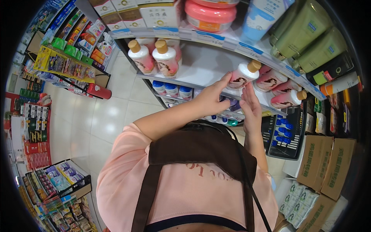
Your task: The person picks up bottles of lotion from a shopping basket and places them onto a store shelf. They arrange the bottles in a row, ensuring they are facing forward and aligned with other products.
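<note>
A pink and white bottle with a gold cap is at the front edge of the shelf, between my two hands and leaning to the right. The straight fingers of my left hand press along its left side, with the thumb apart below. From beneath, my right hand has its fingertips against the lower right of the bottle. Whether the base rests on the shelf is hidden. Just right of it, several similar bottles stand close together, the front one at the edge. More matching bottles stand at the left.
White shelf boards run across in front. Above are pink jars, a blue and white tube and green tubes. A black crate and cardboard boxes are at the right. Tiled floor lies left.
</note>
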Demonstrator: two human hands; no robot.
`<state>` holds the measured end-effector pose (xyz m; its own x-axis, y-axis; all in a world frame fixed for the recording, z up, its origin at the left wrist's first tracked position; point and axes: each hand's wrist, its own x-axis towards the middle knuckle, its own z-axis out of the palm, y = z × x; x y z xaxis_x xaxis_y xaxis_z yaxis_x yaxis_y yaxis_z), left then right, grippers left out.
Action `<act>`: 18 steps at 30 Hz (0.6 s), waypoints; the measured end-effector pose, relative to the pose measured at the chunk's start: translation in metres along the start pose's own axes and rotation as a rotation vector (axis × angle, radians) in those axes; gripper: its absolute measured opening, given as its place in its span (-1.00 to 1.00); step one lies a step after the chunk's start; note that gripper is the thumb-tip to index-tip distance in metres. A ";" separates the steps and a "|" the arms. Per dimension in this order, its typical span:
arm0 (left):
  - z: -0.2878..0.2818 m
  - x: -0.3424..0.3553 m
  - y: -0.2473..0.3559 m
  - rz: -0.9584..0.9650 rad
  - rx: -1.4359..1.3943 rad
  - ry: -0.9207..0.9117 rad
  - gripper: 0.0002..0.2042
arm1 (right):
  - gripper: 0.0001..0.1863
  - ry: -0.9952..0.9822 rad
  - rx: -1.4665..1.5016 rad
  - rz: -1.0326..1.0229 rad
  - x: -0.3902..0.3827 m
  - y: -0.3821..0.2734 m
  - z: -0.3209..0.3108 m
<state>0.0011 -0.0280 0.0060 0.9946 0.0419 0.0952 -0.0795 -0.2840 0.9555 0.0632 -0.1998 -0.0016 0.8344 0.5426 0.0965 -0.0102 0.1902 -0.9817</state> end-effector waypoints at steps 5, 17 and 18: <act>-0.025 -0.004 -0.032 0.110 -0.004 0.194 -0.17 | -0.30 -0.106 -0.034 -0.012 0.025 0.015 0.032; -0.055 -0.005 -0.044 0.106 -0.131 0.331 -0.17 | -0.32 -0.194 -0.042 -0.056 0.052 0.034 0.073; -0.055 -0.004 -0.048 0.113 -0.083 0.360 -0.16 | -0.32 -0.188 -0.052 -0.046 0.054 0.033 0.074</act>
<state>-0.0027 0.0386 -0.0247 0.8929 0.3529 0.2795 -0.2076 -0.2281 0.9512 0.0670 -0.1034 -0.0170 0.7157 0.6786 0.1653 0.0577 0.1783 -0.9823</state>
